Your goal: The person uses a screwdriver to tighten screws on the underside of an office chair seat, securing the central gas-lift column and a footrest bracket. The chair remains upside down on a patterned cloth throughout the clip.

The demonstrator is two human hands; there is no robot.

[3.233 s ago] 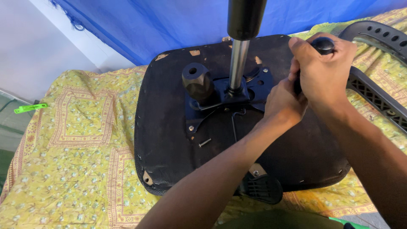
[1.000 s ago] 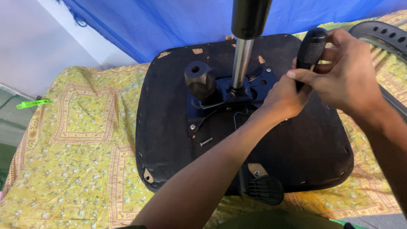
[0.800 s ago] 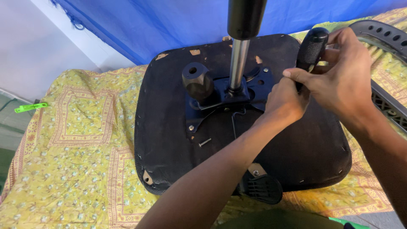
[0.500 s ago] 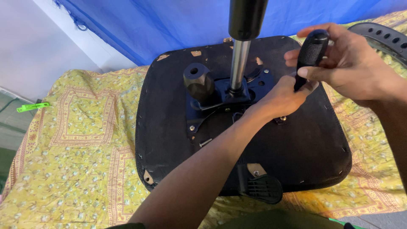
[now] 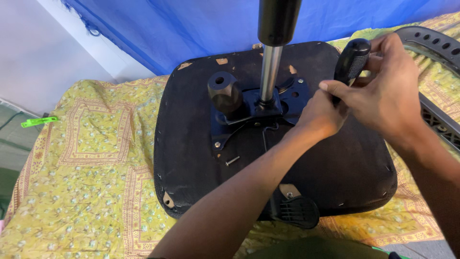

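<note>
An upturned black chair seat (image 5: 201, 144) lies on a yellow patterned cloth. A dark metal mechanism plate (image 5: 292, 93) is fixed at its middle, and a chrome gas cylinder (image 5: 270, 67) stands up from it. My right hand (image 5: 388, 91) grips a screwdriver (image 5: 352, 60) by its black ribbed handle, tilted over the plate's right side. My left hand (image 5: 321, 112) pinches the tool lower down, just below the handle; the tip is hidden behind my fingers. A loose screw (image 5: 232, 160) lies on the seat below the plate.
A black round knob (image 5: 224, 91) sits left of the cylinder. A black lever paddle (image 5: 297, 211) juts out at the seat's near edge. A perforated black chair frame (image 5: 431, 43) lies at the right. A green object (image 5: 38, 121) sits far left, with a blue sheet (image 5: 191, 29) behind.
My right hand has come off the top of the handle and now grips its side, so the handle stands out above my fingers. My left hand stays low on the tool.
</note>
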